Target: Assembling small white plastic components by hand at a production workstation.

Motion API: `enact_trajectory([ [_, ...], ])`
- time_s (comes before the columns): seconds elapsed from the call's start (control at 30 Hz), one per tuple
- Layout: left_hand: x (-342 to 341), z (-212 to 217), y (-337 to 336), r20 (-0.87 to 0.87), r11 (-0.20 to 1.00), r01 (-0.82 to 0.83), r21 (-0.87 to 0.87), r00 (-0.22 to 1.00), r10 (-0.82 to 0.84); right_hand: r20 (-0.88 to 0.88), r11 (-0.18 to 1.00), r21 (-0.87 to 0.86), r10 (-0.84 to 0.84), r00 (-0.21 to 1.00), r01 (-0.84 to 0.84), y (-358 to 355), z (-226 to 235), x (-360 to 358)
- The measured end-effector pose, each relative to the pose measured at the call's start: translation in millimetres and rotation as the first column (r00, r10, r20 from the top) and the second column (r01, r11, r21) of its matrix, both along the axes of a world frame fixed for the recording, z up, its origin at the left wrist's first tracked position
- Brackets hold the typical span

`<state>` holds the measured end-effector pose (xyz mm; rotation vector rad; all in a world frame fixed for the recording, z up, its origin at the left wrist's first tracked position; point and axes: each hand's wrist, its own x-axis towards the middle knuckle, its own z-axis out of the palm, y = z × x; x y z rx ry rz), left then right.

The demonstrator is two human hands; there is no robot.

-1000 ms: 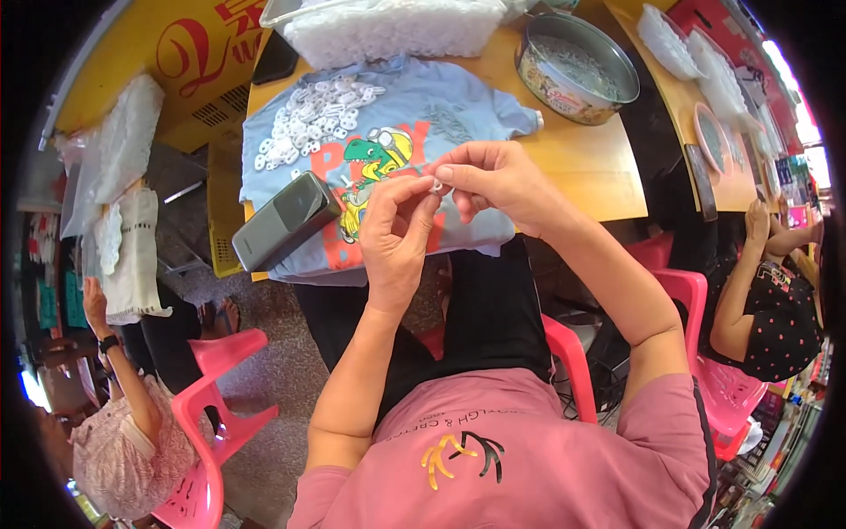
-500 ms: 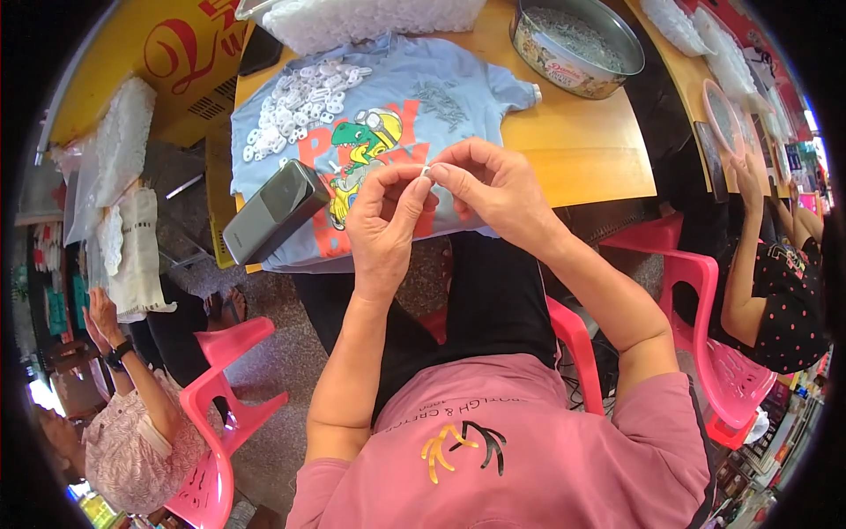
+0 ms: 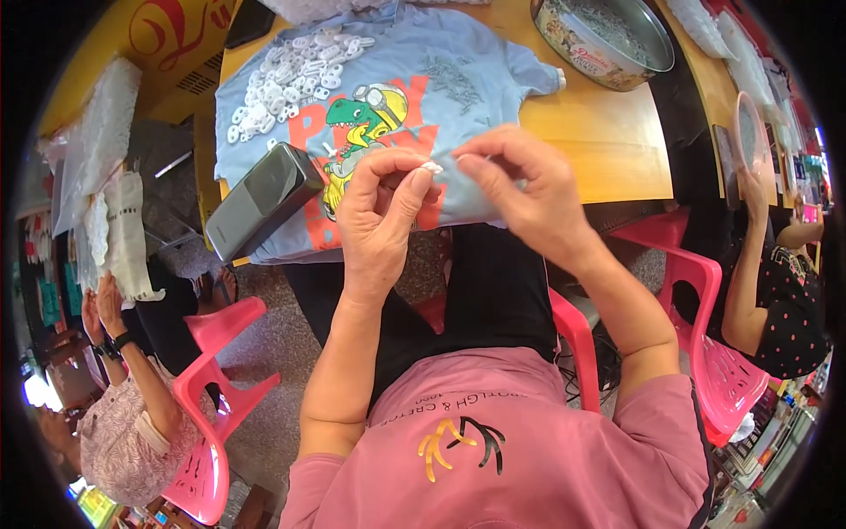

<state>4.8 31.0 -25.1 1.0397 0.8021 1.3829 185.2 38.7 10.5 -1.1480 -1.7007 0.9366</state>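
Observation:
My left hand (image 3: 381, 212) pinches a small white plastic piece (image 3: 431, 167) between thumb and forefinger. A little to its right, apart from the piece, hovers my right hand (image 3: 533, 189), smeared by motion, so anything in its fingers cannot be made out. Both are above a light blue T-shirt (image 3: 493, 66) with a green dinosaur print, spread over the table. On the shirt lie a heap of small white plastic pieces with holes (image 3: 295, 75) and a loose scatter of thin grey metal bits (image 3: 454, 81). A dark box-shaped device (image 3: 264, 201) rests near the shirt's front left edge.
A round tin (image 3: 577, 57) holding many grey metal bits stands at the back right of the yellow wooden table (image 3: 617, 145). A dark phone (image 3: 250, 24) lies at the back left. People sit on pink chairs at the left (image 3: 211, 423) and right (image 3: 701, 291).
My right hand has drawn away to the right from the left fingertips, where both hands met before. The white piece stays in my left hand and now shows more.

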Motion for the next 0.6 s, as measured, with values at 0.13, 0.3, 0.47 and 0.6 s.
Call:
enact_trajectory([
  [0.13,-3,-2,2,-0.007,0.999,0.025,0.020,1.000,-0.025,0.244,0.986,0.119,-0.144,0.959,0.118,16,0,27],
  [0.3,-3,-1,2,-0.009,1.000,0.026,0.013,1.000,-0.026,0.497,0.940,0.341,-0.196,0.845,0.017,28,-6,35],
  [0.47,-2,0,2,-0.025,0.999,0.035,0.038,0.999,-0.034,0.528,0.922,0.387,-0.227,0.819,0.006,37,-5,30],
  [0.6,-2,-1,3,-0.024,0.999,0.041,0.034,0.999,-0.040,0.595,0.904,0.424,-0.237,0.768,-0.049,44,-5,28],
])
